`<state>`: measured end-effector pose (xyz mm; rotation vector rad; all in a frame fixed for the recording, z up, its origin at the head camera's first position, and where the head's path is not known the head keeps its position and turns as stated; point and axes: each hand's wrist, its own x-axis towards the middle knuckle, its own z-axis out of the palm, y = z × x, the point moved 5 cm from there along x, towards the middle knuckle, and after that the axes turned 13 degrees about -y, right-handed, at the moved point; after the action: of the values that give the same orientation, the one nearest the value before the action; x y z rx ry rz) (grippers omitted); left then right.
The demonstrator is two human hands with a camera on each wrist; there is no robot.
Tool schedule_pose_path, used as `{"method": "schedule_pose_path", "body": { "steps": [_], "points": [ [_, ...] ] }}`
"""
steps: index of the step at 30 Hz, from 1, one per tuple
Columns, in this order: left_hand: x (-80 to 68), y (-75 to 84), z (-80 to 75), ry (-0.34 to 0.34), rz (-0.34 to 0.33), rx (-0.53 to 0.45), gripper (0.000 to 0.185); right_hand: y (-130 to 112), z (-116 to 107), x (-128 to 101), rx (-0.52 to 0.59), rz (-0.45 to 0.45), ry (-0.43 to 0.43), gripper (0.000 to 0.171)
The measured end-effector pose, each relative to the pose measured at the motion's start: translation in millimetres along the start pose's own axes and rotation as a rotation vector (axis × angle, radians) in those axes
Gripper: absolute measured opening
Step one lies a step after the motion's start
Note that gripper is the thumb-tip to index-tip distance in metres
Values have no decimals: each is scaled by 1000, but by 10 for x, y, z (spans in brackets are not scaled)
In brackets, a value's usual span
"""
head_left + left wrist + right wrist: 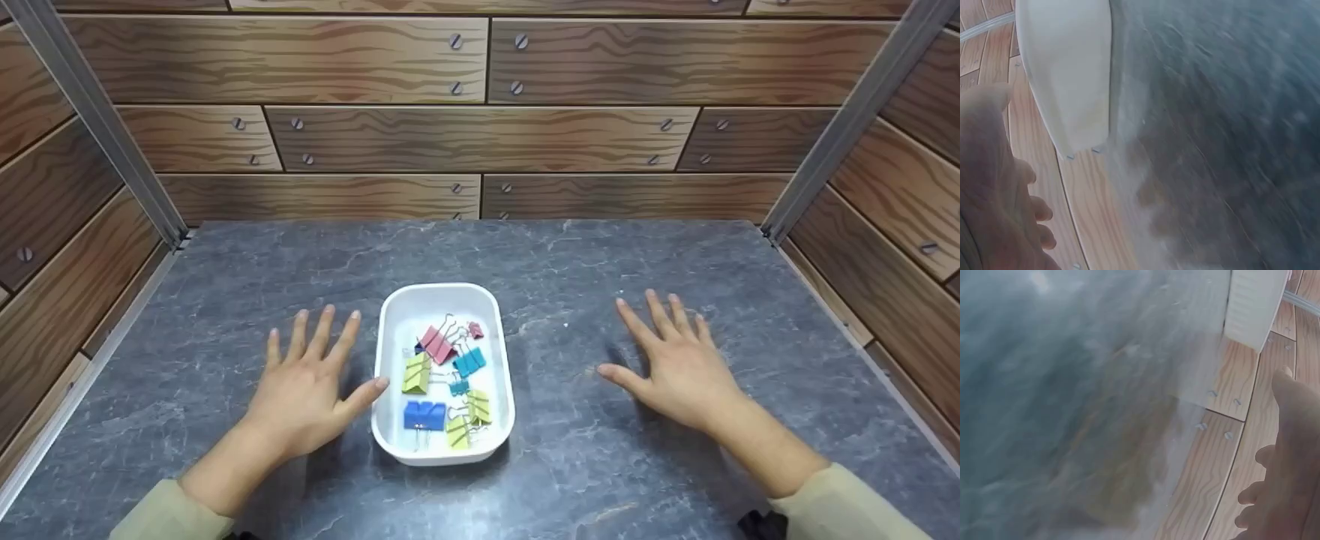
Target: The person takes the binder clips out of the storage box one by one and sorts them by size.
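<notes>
Nearest me I see both sleeves coming in from the bottom edge of the head view, over the grey marbled table. Between them, toward the front of the table, sits the white tray, a rounded oblong with its long side running away from me. In it lie binder clips: a blue clip closest, yellow-green ones beside and above it, a teal clip mid-tray and a pink clip further back.

My left hand lies flat on the table just left of the tray, fingers spread and straight, holding nothing; its thumb tip reaches to the tray's left rim (whether it actually touches I cannot tell). My right hand is also spread flat with nothing in it, thumb pointing toward the tray but well apart from it, with bare table between.

The left wrist view is blurred; it shows the tray's white outer wall close by the hand's fingers. The right wrist view, equally blurred, shows the tray further off.

Beyond the hands there is open table on both sides and behind the tray. The table ends at wood-patterned panel walls at the back and along both sides, with metal posts in the two far corners.
</notes>
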<state>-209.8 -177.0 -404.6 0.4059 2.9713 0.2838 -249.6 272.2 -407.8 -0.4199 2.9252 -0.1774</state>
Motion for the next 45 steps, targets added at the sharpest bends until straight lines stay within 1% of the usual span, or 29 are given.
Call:
{"method": "schedule_pose_path", "body": {
  "steps": [6, 11, 20, 26, 31, 36, 39, 41, 45],
  "points": [
    [147, 140, 37, -11, 31, -30, 98, -214, -98, 87, 7, -58, 22, 98],
    [261, 197, 91, -21, 51, -81, 95, -438, -190, 175, 34, -130, 41, 97],
    [397, 169, 190, -48, 70, -199, 92, -810, -332, 344, 95, -246, 87, 96],
    [438, 125, 268, -44, 85, -309, 90, -1041, -389, 443, 175, -309, 107, 93],
    [444, 96, 318, -43, 112, -448, 88, -1182, -406, 540, 284, -340, 137, 87],
    [435, 54, 345, 7, 182, -600, 84, -1273, -380, 656, 432, -376, 155, 80],
    [424, 30, 382, 13, 210, -675, 81, -1325, -342, 741, 524, -391, 152, 74],
    [421, 17, 415, 8, 210, -707, 79, -1359, -311, 798, 585, -398, 144, 71],
    [413, 16, 485, -4, 194, -737, 78, -1422, -230, 903, 683, -407, 115, 66]
  ]
}}
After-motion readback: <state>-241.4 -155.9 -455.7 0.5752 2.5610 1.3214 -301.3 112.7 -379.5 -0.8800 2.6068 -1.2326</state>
